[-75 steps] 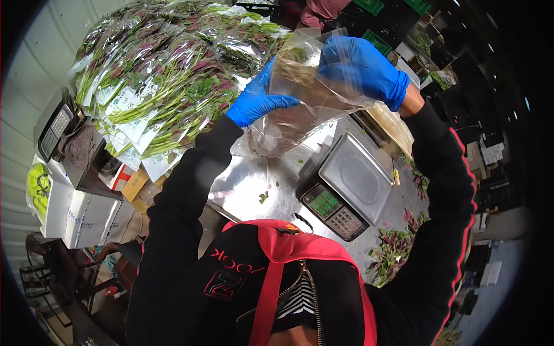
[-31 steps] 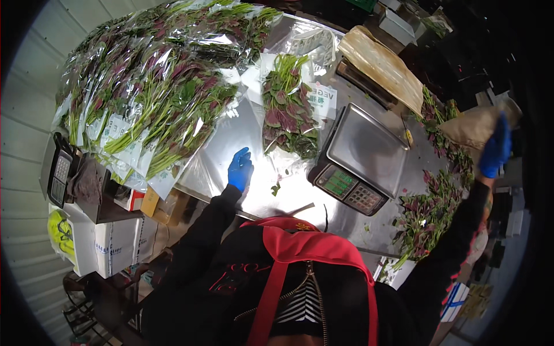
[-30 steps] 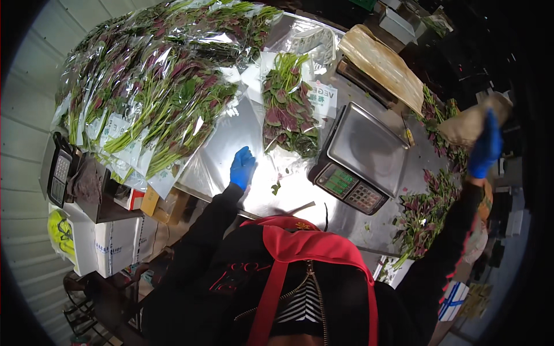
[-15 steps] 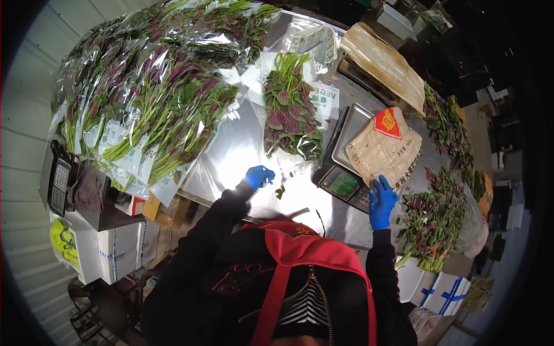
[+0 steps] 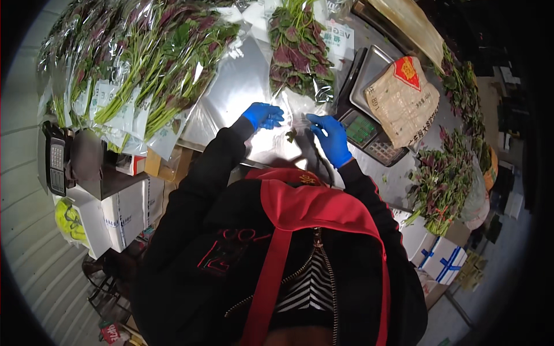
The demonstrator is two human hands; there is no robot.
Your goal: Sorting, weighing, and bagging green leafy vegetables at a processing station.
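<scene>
My left hand (image 5: 264, 116), in a blue glove, is just below the bagged greens, fingers bent and pressed together; what they hold, if anything, does not show. My right hand (image 5: 332, 135), also blue-gloved, reaches in from the right, its thumb and forefinger a little apart by the loose clear film (image 5: 299, 122) at the bag's near end. The bag of red-and-green leafy vegetables (image 5: 297, 57) lies flat on the metal table (image 5: 234, 86), stems away from me. A small loose leaf (image 5: 291, 136) rests between my hands.
Many clear bags of the same greens (image 5: 156, 63) pile up at the left. On the right, a digital scale (image 5: 369, 135) carries a tan printed sack (image 5: 407, 101). Unbagged bunches (image 5: 441, 184) lie beyond it. White boxes (image 5: 118, 216) and a keypad device (image 5: 56, 161) stand at the left.
My right hand has left the sack on the scale and moved left to the bag's near end. My left hand stays just below the bag. The whole view has shifted, with the table higher in it.
</scene>
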